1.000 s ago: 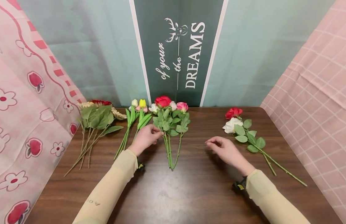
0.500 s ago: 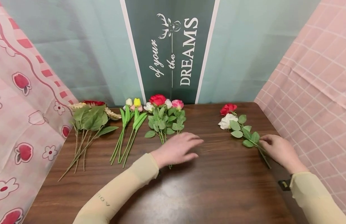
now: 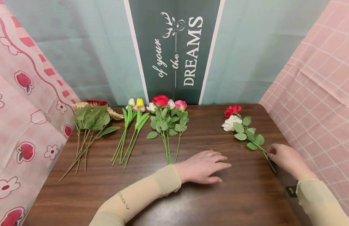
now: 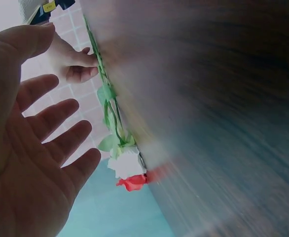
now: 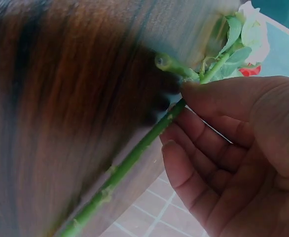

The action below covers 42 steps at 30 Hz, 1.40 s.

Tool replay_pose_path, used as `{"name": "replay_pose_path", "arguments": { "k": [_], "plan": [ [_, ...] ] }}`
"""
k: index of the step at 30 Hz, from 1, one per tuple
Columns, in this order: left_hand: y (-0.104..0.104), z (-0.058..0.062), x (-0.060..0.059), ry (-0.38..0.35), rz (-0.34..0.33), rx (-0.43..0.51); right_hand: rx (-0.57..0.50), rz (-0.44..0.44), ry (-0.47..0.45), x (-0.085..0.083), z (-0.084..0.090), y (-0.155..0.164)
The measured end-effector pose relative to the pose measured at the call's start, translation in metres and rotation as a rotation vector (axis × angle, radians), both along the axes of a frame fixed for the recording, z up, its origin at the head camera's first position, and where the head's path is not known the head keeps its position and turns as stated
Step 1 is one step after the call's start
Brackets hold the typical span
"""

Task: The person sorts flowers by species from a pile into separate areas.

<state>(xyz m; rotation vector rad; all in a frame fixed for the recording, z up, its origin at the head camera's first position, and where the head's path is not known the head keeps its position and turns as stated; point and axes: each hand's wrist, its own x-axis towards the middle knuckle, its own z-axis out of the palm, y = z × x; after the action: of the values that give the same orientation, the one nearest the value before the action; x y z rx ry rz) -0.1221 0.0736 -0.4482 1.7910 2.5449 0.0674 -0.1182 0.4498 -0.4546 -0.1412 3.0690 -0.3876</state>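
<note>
Rose pair (image 3: 233, 121), desk (image 3: 219, 194), 2 o'clock: right hand (image 3: 286, 158) fingers pinch the stems. Left hand (image 3: 204, 166) flat, fingers apart, 6 o'clock. Risk: thin pinch, one stem may slip free.

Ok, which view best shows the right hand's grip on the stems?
Right wrist: thumb and fingers of the right hand close around the stems. Head shows the grip small; left wrist shows it distant and blurred.

Dark wood-grain table (image 3: 242, 191), smooth with a soft sheen; matt printed cloth drapes (image 3: 27, 119) at left and right; flower stems (image 5: 134, 153) of smooth green plastic.
</note>
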Motion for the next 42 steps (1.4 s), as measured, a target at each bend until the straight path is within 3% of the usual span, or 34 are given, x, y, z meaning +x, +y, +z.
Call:
{"name": "replay_pose_path", "arguments": {
  "k": [3, 8, 14, 19, 22, 27, 30, 33, 38, 42],
  "plan": [
    [-0.004, 0.0, -0.002, -0.011, -0.001, 0.021, -0.012, 0.003, 0.028, -0.002, -0.001, -0.001],
    [-0.013, 0.001, -0.009, -0.049, 0.031, 0.077, -0.042, 0.007, 0.158, -0.007, 0.006, -0.011],
    [-0.028, 0.003, -0.018, -0.107, 0.154, 0.215, -0.16, -0.013, 0.241, -0.019, 0.023, -0.053],
    [-0.044, 0.004, -0.022, -0.242, 0.329, 0.36, -0.373, -0.014, 0.235, -0.033, 0.028, -0.105],
    [-0.053, 0.001, -0.024, -0.365, 0.447, 0.458, -0.55, -0.004, 0.166, -0.042, 0.03, -0.141],
    [-0.069, -0.004, -0.027, -0.59, 0.593, 0.61, -0.959, 0.042, 0.009, -0.055, 0.037, -0.202],
    [-0.078, -0.005, -0.028, -0.724, 0.623, 0.702, -1.196, 0.078, -0.05, -0.06, 0.043, -0.232],
    [-0.085, -0.005, -0.028, -0.81, 0.629, 0.797, -1.323, 0.113, -0.077, -0.063, 0.047, -0.254],
    [-0.091, -0.008, -0.03, -0.853, 0.608, 0.911, -1.381, 0.127, -0.1, -0.065, 0.046, -0.276],
    [-0.091, -0.013, -0.031, -0.892, 0.598, 0.945, -1.397, 0.114, -0.104, -0.066, 0.042, -0.28]
  ]
}}
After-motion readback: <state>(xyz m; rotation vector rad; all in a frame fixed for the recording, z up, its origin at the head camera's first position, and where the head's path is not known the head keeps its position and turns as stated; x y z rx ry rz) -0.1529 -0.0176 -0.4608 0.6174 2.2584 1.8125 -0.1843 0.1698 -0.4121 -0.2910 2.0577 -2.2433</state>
